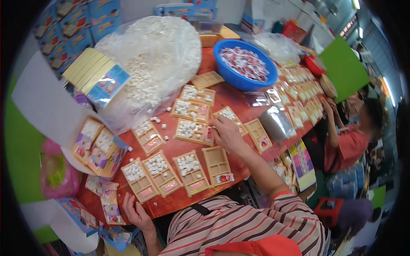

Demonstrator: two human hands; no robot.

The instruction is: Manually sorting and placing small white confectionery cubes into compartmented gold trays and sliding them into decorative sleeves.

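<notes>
My right hand (227, 134) reaches over the middle of the red table, fingers bent and drawn together at the end of a tan compartment tray (191, 131). That tray holds small white marshmallow-like pieces, and a red-and-white sachet (208, 135) lies by my fingertips. Whatever is pinched there is too small to tell. Partly behind this hand is another filled tray (227, 113). At the near left edge my left hand (137, 213) rests with its fingers apart, holding nothing. Close to it is a tray (140, 187) with white pieces and a pink packet.
A large clear bag of white pieces (149, 59) fills the back left. Behind my right hand stands a blue basin (245, 64) of sachets. Several more trays crowd the table, including one (215, 161) without white pieces. A co-worker (348, 141) sits at the right. An open carton (96, 147) stands left.
</notes>
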